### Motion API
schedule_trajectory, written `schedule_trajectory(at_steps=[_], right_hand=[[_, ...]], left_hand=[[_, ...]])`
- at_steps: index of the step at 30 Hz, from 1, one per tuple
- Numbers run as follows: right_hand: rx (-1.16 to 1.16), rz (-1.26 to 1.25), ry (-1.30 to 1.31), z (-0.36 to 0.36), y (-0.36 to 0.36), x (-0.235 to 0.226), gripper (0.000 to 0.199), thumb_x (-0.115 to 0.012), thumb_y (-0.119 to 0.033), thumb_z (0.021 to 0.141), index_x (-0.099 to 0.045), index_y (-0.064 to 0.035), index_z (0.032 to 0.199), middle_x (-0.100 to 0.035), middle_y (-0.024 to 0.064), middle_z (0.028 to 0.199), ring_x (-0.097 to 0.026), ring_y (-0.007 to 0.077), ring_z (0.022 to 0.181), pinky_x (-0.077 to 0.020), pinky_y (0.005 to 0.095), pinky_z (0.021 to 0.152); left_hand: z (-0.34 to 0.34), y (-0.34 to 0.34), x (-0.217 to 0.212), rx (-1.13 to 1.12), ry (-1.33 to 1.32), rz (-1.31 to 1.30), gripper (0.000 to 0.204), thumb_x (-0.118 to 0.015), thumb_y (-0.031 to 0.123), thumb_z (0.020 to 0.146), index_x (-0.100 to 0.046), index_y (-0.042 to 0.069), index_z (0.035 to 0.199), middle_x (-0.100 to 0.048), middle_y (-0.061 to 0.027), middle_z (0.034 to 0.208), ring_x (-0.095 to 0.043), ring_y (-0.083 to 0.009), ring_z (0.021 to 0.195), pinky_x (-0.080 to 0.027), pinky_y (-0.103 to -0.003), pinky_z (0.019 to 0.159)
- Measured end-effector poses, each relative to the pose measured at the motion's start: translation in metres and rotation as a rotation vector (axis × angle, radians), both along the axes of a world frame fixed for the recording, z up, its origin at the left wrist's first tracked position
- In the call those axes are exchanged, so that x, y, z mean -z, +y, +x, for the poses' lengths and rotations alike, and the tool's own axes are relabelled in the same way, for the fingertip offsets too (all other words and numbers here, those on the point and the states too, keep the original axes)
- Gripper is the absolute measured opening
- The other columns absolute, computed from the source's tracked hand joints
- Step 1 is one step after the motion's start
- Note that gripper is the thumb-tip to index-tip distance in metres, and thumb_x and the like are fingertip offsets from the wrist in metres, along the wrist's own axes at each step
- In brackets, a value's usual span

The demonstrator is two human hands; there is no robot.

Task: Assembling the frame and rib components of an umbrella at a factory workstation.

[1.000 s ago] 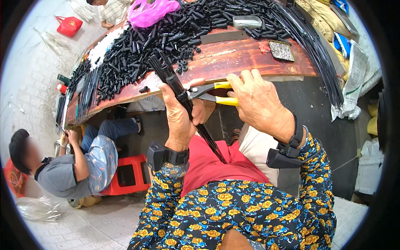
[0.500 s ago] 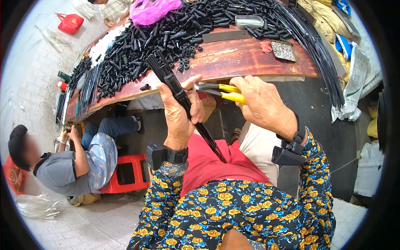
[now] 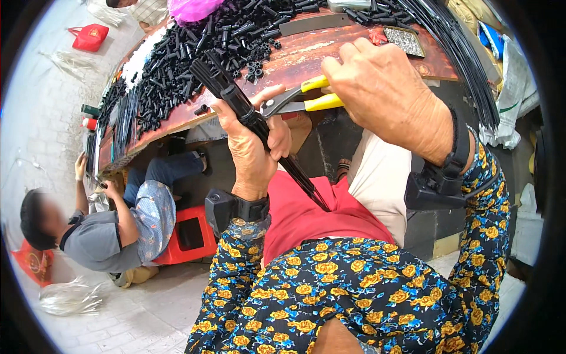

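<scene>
My left hand (image 3: 253, 147) is wrapped round a bundle of thin black rods (image 3: 300, 183), tilted with its upper end toward the bench. A thick black tubular piece (image 3: 237, 101) sits round the bundle just above my fingers, and the rods fan out beyond it. The lower ends rest against the red cloth (image 3: 330, 218) on my lap. In my right hand (image 3: 392, 97) are yellow-handled pliers (image 3: 323, 102), handles spread apart. Their metal head lies at my left thumb and forefinger, beside the bundle; what is between the jaws cannot be made out.
A worn reddish bench (image 3: 306, 59) carries a heap of black tubular parts (image 3: 218, 44), a flat metal bar (image 3: 314, 25) and a tray of small metal pieces (image 3: 404, 41). Long black rods (image 3: 460, 53) lie along its right end. At left, a co-worker (image 3: 100, 230) sits near a red stool (image 3: 188, 236).
My right hand and the pliers have moved up and closer to the view, with the handles spread wider. My left hand keeps its hold on the bundle. The co-worker's one hand has reached up toward the bench.
</scene>
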State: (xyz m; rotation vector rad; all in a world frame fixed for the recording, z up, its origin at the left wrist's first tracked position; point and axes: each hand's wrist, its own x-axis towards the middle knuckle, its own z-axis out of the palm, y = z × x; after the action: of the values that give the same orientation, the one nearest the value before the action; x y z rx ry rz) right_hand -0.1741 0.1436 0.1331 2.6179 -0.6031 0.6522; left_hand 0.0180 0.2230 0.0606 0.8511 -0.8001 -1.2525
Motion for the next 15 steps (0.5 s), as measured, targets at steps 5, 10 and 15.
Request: schedule_trajectory(at_steps=[5,10,15], right_hand=[[0.041,0.043,0.015,0.01,0.006,0.005,0.015,-0.066,-0.013,0.075,-0.058,-0.004,0.085,-0.06,0.0115,0.079,-0.061,0.0256,0.08,-0.0499,0.0344,0.065],[0.068,0.14,-0.032,0.018,0.009,0.026,0.014,-0.065,-0.013,0.076,-0.058,-0.0043,0.084,-0.059,0.0113,0.078,-0.061,0.0254,0.077,-0.0504,0.035,0.065],[0.118,0.156,-0.065,0.01,0.006,0.035,0.019,-0.067,-0.022,0.077,-0.063,-0.0044,0.083,-0.066,0.0136,0.078,-0.067,0.0267,0.075,-0.0535,0.0359,0.062]], left_hand=[[0.001,-0.001,0.004,-0.104,-0.079,0.025,0.093,-0.023,0.079,0.087,-0.058,0.0,0.119,-0.031,0.0026,0.044,-0.026,-0.0108,0.034,-0.025,-0.026,0.035],[0.011,0.004,0.005,-0.094,0.063,0.034,0.093,-0.025,0.08,0.086,-0.057,0.0,0.12,-0.032,0.0028,0.044,-0.027,-0.0106,0.033,-0.024,-0.026,0.035],[0.01,0.002,0.005,-0.073,0.054,0.024,0.095,-0.026,0.081,0.084,-0.053,0.0,0.126,-0.032,0.0026,0.043,-0.027,-0.0105,0.033,-0.024,-0.025,0.034]])
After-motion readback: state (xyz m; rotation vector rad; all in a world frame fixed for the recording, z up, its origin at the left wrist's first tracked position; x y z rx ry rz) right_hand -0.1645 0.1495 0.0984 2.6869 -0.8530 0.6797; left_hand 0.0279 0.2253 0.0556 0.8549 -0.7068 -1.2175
